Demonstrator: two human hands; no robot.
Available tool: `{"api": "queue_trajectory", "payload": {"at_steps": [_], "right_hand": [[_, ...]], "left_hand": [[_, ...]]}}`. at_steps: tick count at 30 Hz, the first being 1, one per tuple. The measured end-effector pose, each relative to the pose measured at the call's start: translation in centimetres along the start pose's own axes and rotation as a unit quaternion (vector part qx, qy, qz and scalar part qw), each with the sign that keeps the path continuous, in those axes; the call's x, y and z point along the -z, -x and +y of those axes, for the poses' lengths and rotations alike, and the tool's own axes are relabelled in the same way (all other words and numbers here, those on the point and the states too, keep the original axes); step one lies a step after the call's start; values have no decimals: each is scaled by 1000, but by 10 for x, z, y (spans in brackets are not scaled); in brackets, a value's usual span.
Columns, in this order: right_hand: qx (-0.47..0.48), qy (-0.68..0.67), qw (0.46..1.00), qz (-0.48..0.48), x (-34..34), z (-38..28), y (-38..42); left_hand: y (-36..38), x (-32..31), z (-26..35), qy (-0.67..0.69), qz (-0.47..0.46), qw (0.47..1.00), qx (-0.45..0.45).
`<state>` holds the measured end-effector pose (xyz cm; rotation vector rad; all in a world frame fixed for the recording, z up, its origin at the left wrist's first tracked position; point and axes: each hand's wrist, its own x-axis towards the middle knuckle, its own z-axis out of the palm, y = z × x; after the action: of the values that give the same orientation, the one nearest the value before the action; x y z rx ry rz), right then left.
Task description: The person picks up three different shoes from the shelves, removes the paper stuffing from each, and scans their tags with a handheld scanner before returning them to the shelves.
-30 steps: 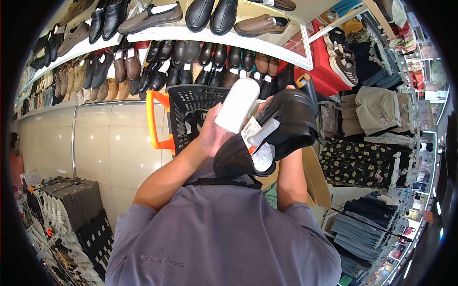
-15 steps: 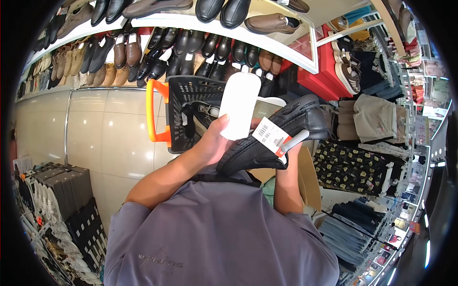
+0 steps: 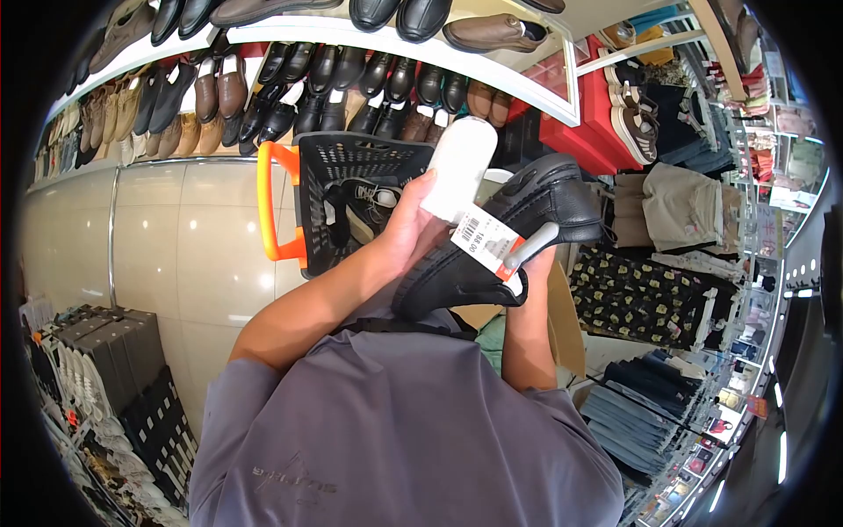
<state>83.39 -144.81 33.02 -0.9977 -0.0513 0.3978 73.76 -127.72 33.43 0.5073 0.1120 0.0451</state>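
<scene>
My left hand [image 3: 407,227] is closed on a long white piece with rounded ends [image 3: 463,162], thumb on its near edge. It looks smooth and plain, and its lower end meets the price tag [image 3: 479,239]. My right hand [image 3: 537,270], mostly hidden, grips a pair of black leather shoes [image 3: 448,277] from the right side. The shoes lie against each other at a slant, one with its sole side towards the upper left. A grey security tag [image 3: 532,246] sticks out by the red-edged price tag.
A black shopping basket [image 3: 320,167] with an orange handle [image 3: 266,202] stands beyond my left arm, a dark laced shoe [image 3: 373,195] inside. Shoe shelves [image 3: 421,39] run across the back. Folded trousers [image 3: 680,206] hang at right; grey boxes [image 3: 114,347] stand at lower left.
The white piece has moved right and tilted, its lower end now at the price tag. My left hand has shifted slightly right and up with it. The shoes have barely moved.
</scene>
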Motion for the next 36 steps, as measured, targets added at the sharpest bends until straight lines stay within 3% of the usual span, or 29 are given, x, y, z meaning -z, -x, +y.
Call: {"api": "queue_trajectory", "payload": {"at_steps": [1, 3, 11, 12, 13, 15, 17, 19, 20, 21, 23, 24, 27, 28, 31, 32, 33, 35, 36], "right_hand": [[-2, 2, 1000, -3, -2, -4, 0], [74, 212, 974, -11, -11, -15, 1], [117, 215, 969, -23, -3, -26, 9], [128, 173, 975, 50, -27, -31, 19], [128, 176, 975, 48, -27, -38, 25], [110, 210, 971, 0, -19, -56, 42], [118, 176, 969, -123, -38, -79, 61], [112, 347, 891, -270, -23, -104, 75], [177, 534, 761, -323, 3, -115, 87], [230, 690, 586, -356, 24, -120, 95], [136, 461, 766, -428, -26, -111, 76], [108, 586, 681, -425, -31, -113, 78], [80, 550, 730, -397, -23, -105, 76], [99, 584, 673, -443, -28, -112, 73], [87, 584, 687, -423, -33, -111, 75], [170, 603, 667, -404, -33, -113, 80], [193, 541, 688, -444, -35, -112, 71], [72, 421, 819, -383, -24, -111, 65], [75, 300, 900, -309, -28, -103, 63]], "left_hand": [[0, 0, 1, 2, 1, 1000, -4], [1, 0, 3, 16, -2, 1000, 13], [-10, 10, 0, 66, 7, 998, -13], [-11, 11, 0, 66, 20, 998, -10], [-11, 10, 1, 69, 19, 997, -12], [-8, 8, -1, 92, 15, 995, -18], [-9, 9, -2, 76, 29, 996, -36], [-10, 7, -4, 58, 38, 996, -50], [-10, 5, -4, 77, 50, 994, -56], [-11, 4, -3, 94, 62, 992, -63], [-11, 5, -3, 94, 66, 992, -56], [-10, 4, -2, 95, 76, 991, -63], [-10, 2, -3, 95, 86, 989, -77], [-10, 2, -3, 93, 85, 988, -86], [-8, 0, -2, 97, 84, 988, -81], [-8, 2, -2, 96, 84, 988, -84], [-8, 4, -3, 98, 81, 988, -83], [-7, 4, -1, 98, 77, 989, -83], [-7, 3, 2, 87, 75, 990, -78]]}}
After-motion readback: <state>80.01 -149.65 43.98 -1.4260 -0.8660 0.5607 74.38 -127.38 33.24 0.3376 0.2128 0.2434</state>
